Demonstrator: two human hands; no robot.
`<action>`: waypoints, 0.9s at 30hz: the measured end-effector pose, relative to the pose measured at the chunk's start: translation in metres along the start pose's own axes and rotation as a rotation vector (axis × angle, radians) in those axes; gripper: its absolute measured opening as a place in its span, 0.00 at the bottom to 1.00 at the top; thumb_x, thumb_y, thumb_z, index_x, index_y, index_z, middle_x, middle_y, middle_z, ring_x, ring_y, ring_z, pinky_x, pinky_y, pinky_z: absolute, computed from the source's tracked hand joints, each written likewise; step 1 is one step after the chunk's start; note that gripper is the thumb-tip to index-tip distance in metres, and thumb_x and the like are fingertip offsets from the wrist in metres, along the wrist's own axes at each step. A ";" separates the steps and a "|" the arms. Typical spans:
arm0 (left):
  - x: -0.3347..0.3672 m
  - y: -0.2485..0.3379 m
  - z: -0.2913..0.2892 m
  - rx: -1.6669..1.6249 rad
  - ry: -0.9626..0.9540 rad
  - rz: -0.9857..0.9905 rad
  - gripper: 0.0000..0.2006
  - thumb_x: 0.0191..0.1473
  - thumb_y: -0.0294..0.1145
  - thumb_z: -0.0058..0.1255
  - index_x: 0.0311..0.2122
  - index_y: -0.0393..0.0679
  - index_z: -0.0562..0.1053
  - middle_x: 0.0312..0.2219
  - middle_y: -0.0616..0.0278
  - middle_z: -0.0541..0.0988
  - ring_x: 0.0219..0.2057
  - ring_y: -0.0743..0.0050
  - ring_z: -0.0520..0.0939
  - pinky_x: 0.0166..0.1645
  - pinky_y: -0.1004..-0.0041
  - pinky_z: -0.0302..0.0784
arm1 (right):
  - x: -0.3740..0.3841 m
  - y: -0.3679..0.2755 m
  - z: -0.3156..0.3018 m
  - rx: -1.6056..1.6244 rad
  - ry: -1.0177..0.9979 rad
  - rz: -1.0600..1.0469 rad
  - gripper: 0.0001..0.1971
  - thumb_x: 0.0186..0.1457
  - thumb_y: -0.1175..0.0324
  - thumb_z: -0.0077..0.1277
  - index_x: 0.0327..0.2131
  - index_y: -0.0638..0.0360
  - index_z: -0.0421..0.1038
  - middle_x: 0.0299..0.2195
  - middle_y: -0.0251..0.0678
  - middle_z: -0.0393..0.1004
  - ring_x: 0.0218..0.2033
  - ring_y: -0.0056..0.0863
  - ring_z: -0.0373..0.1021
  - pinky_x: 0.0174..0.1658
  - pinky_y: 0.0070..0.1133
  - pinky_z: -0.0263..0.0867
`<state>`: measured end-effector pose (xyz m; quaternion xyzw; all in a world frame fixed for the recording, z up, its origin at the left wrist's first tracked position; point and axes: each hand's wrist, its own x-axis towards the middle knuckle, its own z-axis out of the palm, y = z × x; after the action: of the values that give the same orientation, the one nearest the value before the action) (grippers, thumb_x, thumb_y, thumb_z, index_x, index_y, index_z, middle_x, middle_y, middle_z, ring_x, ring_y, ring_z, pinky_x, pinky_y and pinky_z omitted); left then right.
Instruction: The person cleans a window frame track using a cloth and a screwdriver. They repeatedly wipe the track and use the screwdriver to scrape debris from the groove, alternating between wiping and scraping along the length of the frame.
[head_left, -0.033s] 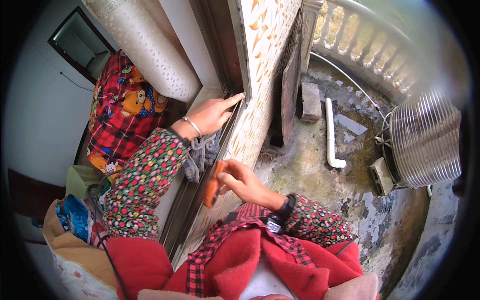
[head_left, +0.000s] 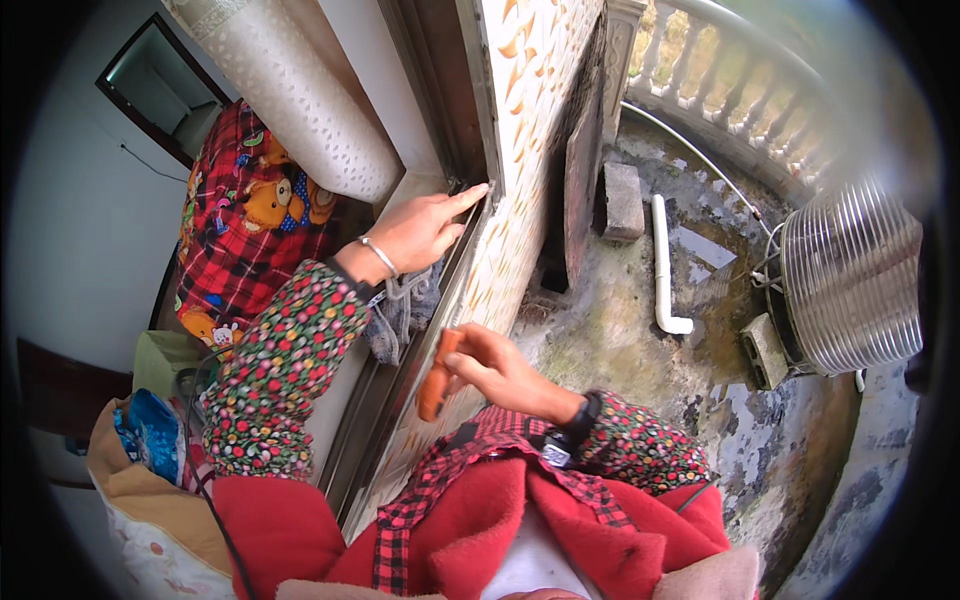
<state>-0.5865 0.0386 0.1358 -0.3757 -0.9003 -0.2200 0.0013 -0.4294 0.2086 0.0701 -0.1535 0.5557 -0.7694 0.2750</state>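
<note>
Lower left of the frame: a tan-and-white bag (head_left: 160, 520) with a blue packet (head_left: 155, 435) at its top. Upper left, red plaid bedding (head_left: 225, 240) with cartoon bears, beside a pale patterned curtain (head_left: 300, 110) that hangs at a slant. Centre: left hand (head_left: 408, 235), silver bangle (head_left: 380, 256) at the wrist, index finger stretched to the corner of the window frame (head_left: 368, 425); other fingers curl partly out of sight, so cannot tell if its grip closes on anything. Bunched grey cloth (head_left: 385, 335) lies just below that hand. Slightly below centre, an orange tool (head_left: 434, 385) with dark marks stands near-upright, slightly tilted, before the tiled wall; right hand (head_left: 500, 372) grasps it between thumb and fingers. Right of centre, grey block (head_left: 623, 203) and white elbow pipe (head_left: 660, 265) on stained ground; far right, a shiny metal coil (head_left: 850, 280).
</note>
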 end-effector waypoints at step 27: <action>-0.029 -0.052 -0.026 -0.274 -0.087 -0.107 0.11 0.56 0.31 0.55 0.43 0.39 0.78 0.29 0.56 0.78 0.31 0.69 0.79 0.38 0.72 0.75 | 0.018 -0.032 0.037 0.371 -0.079 0.454 0.14 0.65 0.65 0.47 0.48 0.66 0.64 0.35 0.37 0.72 0.33 0.28 0.76 0.40 0.24 0.77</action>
<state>-0.6053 -0.0234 0.1337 -0.3329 -0.8797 -0.3242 -0.1010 -0.4317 0.1771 0.1113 -0.0019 0.4145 -0.7701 0.4849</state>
